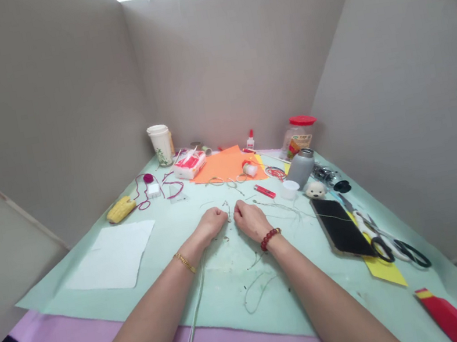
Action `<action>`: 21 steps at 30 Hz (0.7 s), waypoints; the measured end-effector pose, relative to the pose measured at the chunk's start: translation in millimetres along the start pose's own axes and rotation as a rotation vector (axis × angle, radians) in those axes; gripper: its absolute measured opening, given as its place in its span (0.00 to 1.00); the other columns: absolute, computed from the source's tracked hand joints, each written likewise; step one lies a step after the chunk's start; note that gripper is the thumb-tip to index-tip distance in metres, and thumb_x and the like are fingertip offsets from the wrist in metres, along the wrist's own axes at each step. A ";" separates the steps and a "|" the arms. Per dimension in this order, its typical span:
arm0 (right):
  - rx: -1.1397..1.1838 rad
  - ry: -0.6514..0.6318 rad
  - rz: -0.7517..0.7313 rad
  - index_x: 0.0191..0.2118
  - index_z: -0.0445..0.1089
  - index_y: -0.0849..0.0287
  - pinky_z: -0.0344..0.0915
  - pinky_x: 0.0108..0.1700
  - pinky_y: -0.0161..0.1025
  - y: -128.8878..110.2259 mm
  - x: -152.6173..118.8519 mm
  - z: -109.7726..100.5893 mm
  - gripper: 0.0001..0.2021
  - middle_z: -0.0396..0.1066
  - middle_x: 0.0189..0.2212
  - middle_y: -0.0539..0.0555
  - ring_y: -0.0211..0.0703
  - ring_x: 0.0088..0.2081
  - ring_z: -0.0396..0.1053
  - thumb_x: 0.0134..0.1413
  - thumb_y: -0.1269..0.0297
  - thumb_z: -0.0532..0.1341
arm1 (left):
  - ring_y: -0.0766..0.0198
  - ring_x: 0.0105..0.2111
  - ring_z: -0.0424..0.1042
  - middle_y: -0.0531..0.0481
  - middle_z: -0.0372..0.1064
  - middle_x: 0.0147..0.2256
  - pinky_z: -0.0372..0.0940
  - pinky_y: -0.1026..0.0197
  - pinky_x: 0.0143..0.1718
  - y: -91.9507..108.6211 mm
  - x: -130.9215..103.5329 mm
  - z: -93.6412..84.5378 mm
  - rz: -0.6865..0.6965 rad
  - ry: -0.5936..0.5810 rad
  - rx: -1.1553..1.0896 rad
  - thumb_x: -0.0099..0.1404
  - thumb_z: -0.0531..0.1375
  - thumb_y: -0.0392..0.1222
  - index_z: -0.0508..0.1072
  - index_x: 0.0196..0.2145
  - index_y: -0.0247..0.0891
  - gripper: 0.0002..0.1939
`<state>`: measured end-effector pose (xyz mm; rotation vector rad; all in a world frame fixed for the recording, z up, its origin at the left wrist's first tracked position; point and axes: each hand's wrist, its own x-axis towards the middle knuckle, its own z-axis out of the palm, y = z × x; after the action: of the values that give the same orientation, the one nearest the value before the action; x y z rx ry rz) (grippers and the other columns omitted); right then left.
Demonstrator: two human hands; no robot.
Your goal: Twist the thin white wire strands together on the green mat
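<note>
Over the middle of the mat, my left hand (213, 223) and my right hand (251, 220) are close together, both with curled fingers in a pinch. In the narrow gap between them shows a thin, dark, knotted-looking strand (228, 211), too small to make out well. A pale green cord (195, 312) comes out beneath my left hand and hangs over the near table edge. What my right fingers hold is hidden. Loose thin threads (279, 206) lie beside my right hand, and a loop of thread (255, 299) lies below it. Tiny scraps (226, 238) are scattered below the hands.
A white sheet (111, 256) and yellow corn-shaped item (121, 209) are left. Behind are a tissue pack (190, 164), orange paper (221, 167) and paper cup (161, 146). Rightward are a red lighter (264, 191), grey bottle (300, 169), phone (341, 226) and scissors (388, 237).
</note>
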<state>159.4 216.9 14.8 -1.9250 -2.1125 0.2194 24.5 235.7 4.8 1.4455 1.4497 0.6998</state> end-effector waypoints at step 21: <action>0.080 -0.050 0.037 0.35 0.67 0.60 0.50 0.29 0.33 -3.7 -0.3 2.4 0.10 0.71 0.31 0.56 0.40 0.32 0.65 0.56 0.66 0.50 | 0.73 0.16 0.49 0.57 0.53 0.17 0.44 0.68 0.18 -9.0 5.8 3.5 0.033 0.144 0.026 0.52 0.51 0.41 0.61 0.25 0.36 0.05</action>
<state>155.1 216.5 13.6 -1.9330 -2.0671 0.3584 24.5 239.2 -6.0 1.4669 1.5522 0.8230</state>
